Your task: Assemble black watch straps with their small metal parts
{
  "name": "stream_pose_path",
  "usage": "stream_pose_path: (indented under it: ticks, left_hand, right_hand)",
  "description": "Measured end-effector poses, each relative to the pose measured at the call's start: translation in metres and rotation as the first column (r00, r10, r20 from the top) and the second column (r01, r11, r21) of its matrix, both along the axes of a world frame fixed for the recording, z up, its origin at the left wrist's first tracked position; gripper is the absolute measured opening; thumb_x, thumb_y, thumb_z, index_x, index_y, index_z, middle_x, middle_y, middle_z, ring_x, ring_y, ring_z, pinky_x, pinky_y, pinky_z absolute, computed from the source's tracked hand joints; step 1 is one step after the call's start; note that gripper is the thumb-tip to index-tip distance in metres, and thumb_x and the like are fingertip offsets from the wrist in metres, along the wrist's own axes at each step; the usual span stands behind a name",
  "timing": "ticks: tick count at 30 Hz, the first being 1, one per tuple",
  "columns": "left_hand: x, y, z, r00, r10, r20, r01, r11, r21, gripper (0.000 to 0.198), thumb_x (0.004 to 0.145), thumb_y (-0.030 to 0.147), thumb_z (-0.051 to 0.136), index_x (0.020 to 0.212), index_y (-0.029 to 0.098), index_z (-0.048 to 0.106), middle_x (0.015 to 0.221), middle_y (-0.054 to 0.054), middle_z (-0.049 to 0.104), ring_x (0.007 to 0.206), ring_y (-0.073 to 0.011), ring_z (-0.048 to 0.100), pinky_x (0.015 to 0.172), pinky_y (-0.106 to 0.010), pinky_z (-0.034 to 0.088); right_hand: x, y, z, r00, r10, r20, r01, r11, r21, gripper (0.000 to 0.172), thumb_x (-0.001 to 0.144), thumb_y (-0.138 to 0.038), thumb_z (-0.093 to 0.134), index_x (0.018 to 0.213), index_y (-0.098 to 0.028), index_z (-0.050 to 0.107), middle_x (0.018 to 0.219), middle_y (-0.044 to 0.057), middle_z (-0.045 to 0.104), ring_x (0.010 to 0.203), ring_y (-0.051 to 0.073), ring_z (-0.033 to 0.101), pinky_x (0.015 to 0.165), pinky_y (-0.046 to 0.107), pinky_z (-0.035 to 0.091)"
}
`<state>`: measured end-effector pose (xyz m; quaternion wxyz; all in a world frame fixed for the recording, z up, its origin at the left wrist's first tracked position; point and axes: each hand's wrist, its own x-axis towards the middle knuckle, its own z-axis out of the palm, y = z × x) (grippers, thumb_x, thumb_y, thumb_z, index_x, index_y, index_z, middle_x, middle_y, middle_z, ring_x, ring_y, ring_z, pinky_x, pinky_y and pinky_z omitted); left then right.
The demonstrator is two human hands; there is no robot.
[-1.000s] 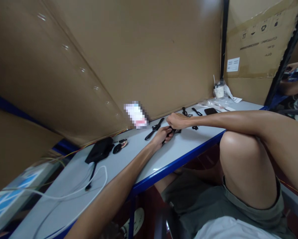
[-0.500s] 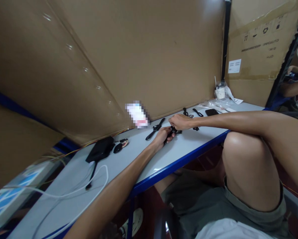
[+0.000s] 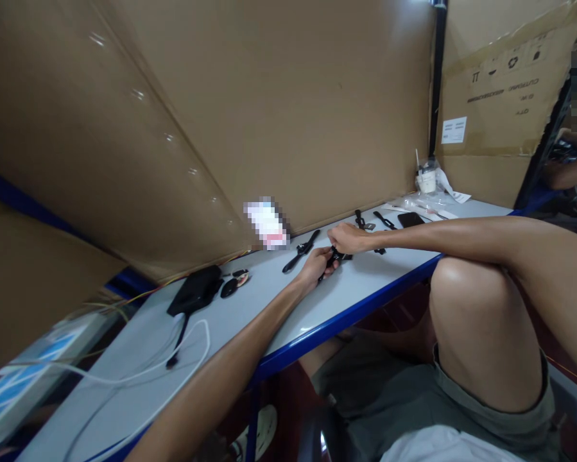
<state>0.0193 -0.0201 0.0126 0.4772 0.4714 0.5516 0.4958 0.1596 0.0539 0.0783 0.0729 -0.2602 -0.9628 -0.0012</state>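
where it is: black watch (image 3: 337,257), held between both hands just over the grey table (image 3: 278,301), close to the cardboard wall (image 3: 288,115)
left hand (image 3: 316,266): fingers curled tight round the lower strap end
right hand (image 3: 346,239): fingertips pinching the upper end from above
feel: light, I reckon, with a floppy rubbery strap and a hard little body. I'd grab the body, not the strap tail
axis: runs lower left to upper right, roughly along the table edge. Can't tell which face is up, too small
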Motion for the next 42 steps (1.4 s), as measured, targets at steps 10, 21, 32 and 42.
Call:
stream_pose_path:
  ticks: [10, 21, 32, 42]
  left_hand:
    - [0.001, -0.001, 0.003, 0.998, 0.024, 0.050, -0.024, 1.000, -0.002, 0.012, 0.089, 0.014, 0.058, 0.081, 0.018, 0.050, 0.056, 0.002, 0.052, 0.037, -0.0045, 0.031, 0.038, -0.017, 0.014]
    - [0.002, 0.001, 0.001, 0.999, 0.051, 0.010, -0.051, 0.999, 0.014, 0.014, 0.086, 0.019, 0.060, 0.076, 0.017, 0.051, 0.056, 0.001, 0.052, 0.039, -0.0049, 0.032, 0.037, -0.018, 0.016]
    - [-0.005, 0.001, 0.003, 0.995, -0.051, 0.083, 0.053, 0.998, -0.022, 0.017, 0.077, 0.017, 0.067, 0.075, 0.017, 0.050, 0.061, 0.004, 0.046, 0.041, -0.0023, 0.029, 0.038, -0.017, 0.013]
    - [-0.008, 0.004, 0.004, 0.983, -0.047, 0.180, 0.059, 0.996, -0.060, 0.020, 0.078, 0.017, 0.065, 0.075, 0.019, 0.045, 0.062, 0.005, 0.044, 0.041, -0.0021, 0.028, 0.038, -0.016, 0.012]
  right_hand:
    - [0.001, -0.007, 0.011, 0.999, 0.024, -0.023, -0.024, 1.000, 0.006, 0.030, 0.091, -0.010, 0.057, 0.109, -0.011, 0.080, 0.104, 0.014, 0.079, 0.086, 0.018, 0.067, 0.066, 0.025, 0.036]
    - [0.002, -0.003, 0.011, 0.998, 0.056, -0.032, -0.056, 0.998, 0.010, 0.030, 0.090, -0.008, 0.057, 0.107, -0.011, 0.081, 0.097, 0.012, 0.078, 0.078, 0.017, 0.065, 0.062, 0.025, 0.032]
    - [0.006, 0.002, 0.004, 0.973, 0.221, 0.070, -0.229, 0.963, 0.144, 0.024, 0.094, -0.009, 0.057, 0.106, -0.010, 0.078, 0.103, 0.014, 0.075, 0.074, 0.014, 0.057, 0.061, 0.028, 0.025]
    - [0.003, 0.003, 0.009, 0.990, 0.082, -0.117, -0.084, 0.996, -0.012, 0.033, 0.088, -0.002, 0.054, 0.103, -0.008, 0.082, 0.097, 0.012, 0.078, 0.082, 0.016, 0.064, 0.067, 0.025, 0.035]
